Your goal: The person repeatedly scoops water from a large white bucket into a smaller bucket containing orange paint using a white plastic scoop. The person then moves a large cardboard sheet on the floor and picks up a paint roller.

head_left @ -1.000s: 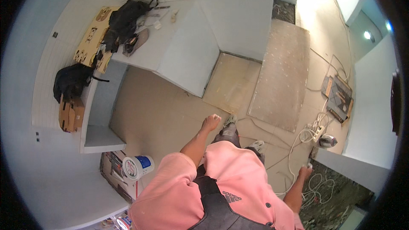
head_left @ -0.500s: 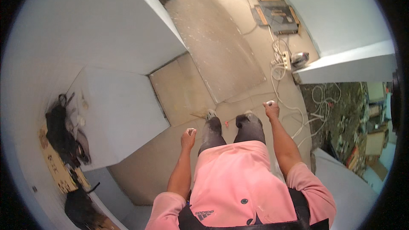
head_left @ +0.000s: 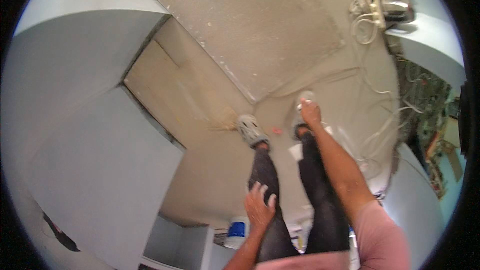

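Note:
My left hand (head_left: 259, 207) is held over my left leg in dark trousers (head_left: 265, 172), its fingers spread and whitish at the tips. Nothing shows in it. Farther forward, my right hand (head_left: 310, 113) is closed just above my right shoe. Whatever its fingers may hold is too small and blurred against the pale shoe to name. A grey clog with holes (head_left: 251, 131) is on my left foot. Between the feet a small pinkish-red scrap (head_left: 277, 130) lies on the floor, and a straw-like bundle (head_left: 222, 121) lies beside the left clog.
A large speckled panel (head_left: 250, 25) lies on the floor ahead. Far right are a power strip (head_left: 374, 10), a shiny rounded object (head_left: 397, 10) and loose white cable (head_left: 372, 77). A grey block (head_left: 100, 160) rises at left. A blue-and-white bucket (head_left: 237, 231) stands behind my left hand.
My view has tilted down and come nearer the floor. My legs have straightened into view, my left hand has opened over the left leg, and my right hand is now above the right shoe.

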